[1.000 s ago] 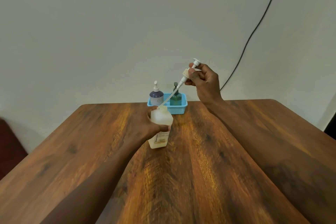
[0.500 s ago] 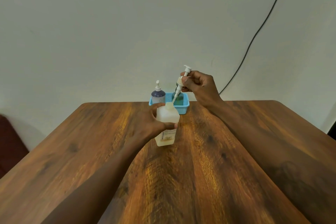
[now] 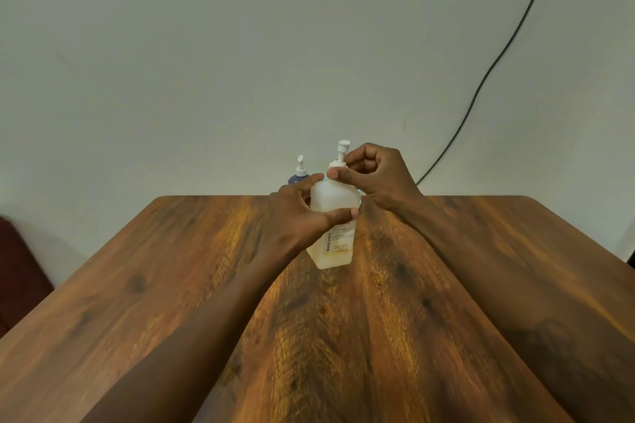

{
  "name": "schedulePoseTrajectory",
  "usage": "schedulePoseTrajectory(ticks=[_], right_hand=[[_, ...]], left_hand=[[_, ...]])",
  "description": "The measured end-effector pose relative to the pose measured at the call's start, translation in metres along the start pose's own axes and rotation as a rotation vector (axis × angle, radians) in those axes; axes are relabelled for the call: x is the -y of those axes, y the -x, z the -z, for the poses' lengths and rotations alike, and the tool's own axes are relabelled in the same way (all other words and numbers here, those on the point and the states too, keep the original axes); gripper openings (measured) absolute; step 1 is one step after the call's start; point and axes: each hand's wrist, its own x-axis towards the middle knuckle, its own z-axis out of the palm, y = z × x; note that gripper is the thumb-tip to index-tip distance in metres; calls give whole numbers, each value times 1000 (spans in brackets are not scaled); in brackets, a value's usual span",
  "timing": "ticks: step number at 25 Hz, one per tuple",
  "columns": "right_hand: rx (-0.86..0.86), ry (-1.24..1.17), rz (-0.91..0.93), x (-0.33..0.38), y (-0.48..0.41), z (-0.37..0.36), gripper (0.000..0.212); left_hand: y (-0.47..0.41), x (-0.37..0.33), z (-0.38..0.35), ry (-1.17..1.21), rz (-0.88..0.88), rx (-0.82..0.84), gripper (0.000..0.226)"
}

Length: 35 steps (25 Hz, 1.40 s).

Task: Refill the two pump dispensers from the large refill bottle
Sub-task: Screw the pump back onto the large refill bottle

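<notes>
Here, translucent, labelled pump bottle (image 3: 335, 195).

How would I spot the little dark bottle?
Look to the far edge of the wooden table, by the wall. Behind the left hand stands the small bottle: dark blue, white pump, unlike the big pale bottle being held.
</notes>
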Motion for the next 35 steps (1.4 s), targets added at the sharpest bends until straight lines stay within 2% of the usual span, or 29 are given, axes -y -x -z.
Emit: schedulePoseTrajectory(ticks=[3, 6, 8, 10, 12, 16, 18, 21, 23, 25, 28, 32, 35], right_hand=[[-109, 216, -42, 1, -2, -5, 54], [-79, 307, -36, 1, -4, -5, 55], [62, 173, -51, -1, -5, 0, 59], [192, -75, -112, -4, -5, 6, 63], [229, -189, -106, -7, -3, 9, 66], [18, -53, -15, -9, -3, 7, 49], [-28, -13, -72, -7, -5, 5, 45], [25, 27, -115, -4, -8, 3, 49], [91, -13, -86, -2, -13, 7, 52], [230, -186, -98, 2, -16, 15, 49], [346, -227, -49, 1, -17, 22, 46], [220, -286, -27, 0, -13, 19, 46], [96, -237, -29, 3, -10, 15, 48]], left_hand=[[-2, -11, -4, -94, -69, -50, 76], [-4, -13, -8, -117, -86, -47, 76], [-7, -9, -9, -87, -91, -48, 76], [-10, -6, -8, -60, -63, -73, 85], [-14, -3, -9, -38, -52, -67, 86], [-16, -3, -8, -14, -67, -59, 79], [-15, -3, -7, -15, -82, -49, 70], [-13, -3, -5, 13, -110, -26, 58], [-15, -1, -4, 11, -105, -13, 69], [-17, -1, -4, 2, -79, 22, 80], [-18, -3, -3, 36, -79, 92, 67], [-19, -3, 0, 98, -74, 144, 66], [-19, -4, 0, 86, -79, 136, 69]])
